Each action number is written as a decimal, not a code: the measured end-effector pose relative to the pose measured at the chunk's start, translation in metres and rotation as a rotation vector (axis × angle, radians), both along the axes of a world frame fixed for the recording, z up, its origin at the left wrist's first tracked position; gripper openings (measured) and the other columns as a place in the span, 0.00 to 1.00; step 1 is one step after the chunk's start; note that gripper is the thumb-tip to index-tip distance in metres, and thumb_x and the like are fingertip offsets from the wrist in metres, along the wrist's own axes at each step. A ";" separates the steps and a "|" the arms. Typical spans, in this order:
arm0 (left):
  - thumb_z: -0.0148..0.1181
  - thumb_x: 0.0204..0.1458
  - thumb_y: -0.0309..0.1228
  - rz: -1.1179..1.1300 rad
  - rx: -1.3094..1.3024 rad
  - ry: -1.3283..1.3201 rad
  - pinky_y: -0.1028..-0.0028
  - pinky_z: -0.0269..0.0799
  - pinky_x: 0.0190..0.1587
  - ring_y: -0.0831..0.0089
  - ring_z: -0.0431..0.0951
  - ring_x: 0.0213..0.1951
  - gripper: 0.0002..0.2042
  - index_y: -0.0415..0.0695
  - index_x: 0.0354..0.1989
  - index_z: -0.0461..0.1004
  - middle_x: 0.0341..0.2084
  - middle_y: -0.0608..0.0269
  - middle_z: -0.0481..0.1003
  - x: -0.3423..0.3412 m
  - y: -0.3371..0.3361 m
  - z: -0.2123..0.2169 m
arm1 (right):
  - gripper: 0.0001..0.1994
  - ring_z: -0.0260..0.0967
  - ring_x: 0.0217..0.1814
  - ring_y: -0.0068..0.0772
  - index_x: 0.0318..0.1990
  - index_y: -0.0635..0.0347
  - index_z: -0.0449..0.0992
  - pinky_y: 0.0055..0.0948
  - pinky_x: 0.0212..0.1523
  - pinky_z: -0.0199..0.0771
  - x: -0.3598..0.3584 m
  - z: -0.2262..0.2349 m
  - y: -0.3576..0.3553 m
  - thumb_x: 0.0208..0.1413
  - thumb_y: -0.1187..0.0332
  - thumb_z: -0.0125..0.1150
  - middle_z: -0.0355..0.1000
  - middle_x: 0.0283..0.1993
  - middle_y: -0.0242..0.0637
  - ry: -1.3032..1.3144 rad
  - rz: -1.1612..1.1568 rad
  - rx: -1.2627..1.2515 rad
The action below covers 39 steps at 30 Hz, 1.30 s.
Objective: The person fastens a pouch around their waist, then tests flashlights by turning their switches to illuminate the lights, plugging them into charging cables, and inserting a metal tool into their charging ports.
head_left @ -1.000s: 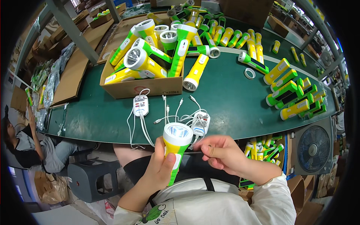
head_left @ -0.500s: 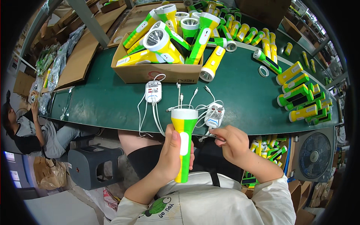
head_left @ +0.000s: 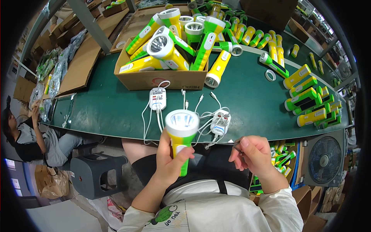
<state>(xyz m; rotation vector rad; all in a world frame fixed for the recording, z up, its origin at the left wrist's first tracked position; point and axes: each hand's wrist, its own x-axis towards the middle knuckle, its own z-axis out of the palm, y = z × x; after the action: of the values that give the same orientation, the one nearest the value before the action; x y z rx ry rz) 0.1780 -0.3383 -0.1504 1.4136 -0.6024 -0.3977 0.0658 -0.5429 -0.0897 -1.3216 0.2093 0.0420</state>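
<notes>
My left hand [head_left: 169,160] is wrapped round a yellow and green flashlight [head_left: 182,136] with a white rim, held above my lap at the table's near edge. Its reflector faces up toward me and looks bright. To the right, my right hand [head_left: 254,156] is raised, with thumb and fingers pinched together. A thin dark bit shows at the fingertips, too small to name. Just beyond the hands lie a white charging block with tangled cables [head_left: 220,123] and another white charging block [head_left: 157,99], their cables loose on the green table [head_left: 116,104].
A cardboard box [head_left: 162,82] full of similar flashlights stands beyond the blocks. One flashlight [head_left: 218,69] leans beside it. More flashlights [head_left: 311,98] lie at the right, near a white ring [head_left: 270,75]. A fan [head_left: 324,160] and a grey stool [head_left: 97,174] flank me. Another person [head_left: 36,137] sits far left.
The flashlight has tipped so its reflector now faces me, and my left thumb has moved across its body. My right hand has drawn away from the right charging block, rightward and nearer me.
</notes>
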 end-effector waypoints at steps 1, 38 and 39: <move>0.56 0.55 0.38 -0.035 -0.136 0.243 0.72 0.74 0.35 0.71 0.74 0.33 0.23 0.38 0.52 0.56 0.36 0.56 0.68 -0.004 0.000 0.004 | 0.24 0.61 0.15 0.18 0.28 0.69 0.75 0.16 0.15 0.57 -0.001 0.000 0.001 0.65 0.56 0.41 0.67 0.17 0.34 -0.055 -0.057 -0.129; 0.37 0.62 0.33 0.101 -0.553 0.672 0.70 0.69 0.49 0.64 0.71 0.47 0.23 0.51 0.66 0.46 0.51 0.48 0.66 0.032 0.003 0.020 | 0.11 0.59 0.20 0.14 0.44 0.62 0.71 0.14 0.17 0.56 0.024 -0.092 -0.040 0.63 0.64 0.48 0.64 0.23 0.27 -0.032 -0.628 0.134; 0.37 0.62 0.33 0.105 -0.556 0.665 0.70 0.69 0.49 0.64 0.71 0.47 0.23 0.51 0.66 0.46 0.51 0.48 0.66 0.032 0.002 0.021 | 0.11 0.59 0.20 0.14 0.45 0.62 0.71 0.14 0.17 0.56 0.025 -0.094 -0.041 0.63 0.64 0.48 0.64 0.23 0.27 -0.021 -0.648 0.117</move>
<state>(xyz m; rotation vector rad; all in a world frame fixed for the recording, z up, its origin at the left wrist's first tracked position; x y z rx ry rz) 0.2103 -0.3363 -0.1296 0.7090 -0.0727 -0.5329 0.0911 -0.5834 -0.1837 -1.0867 0.5989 -0.5002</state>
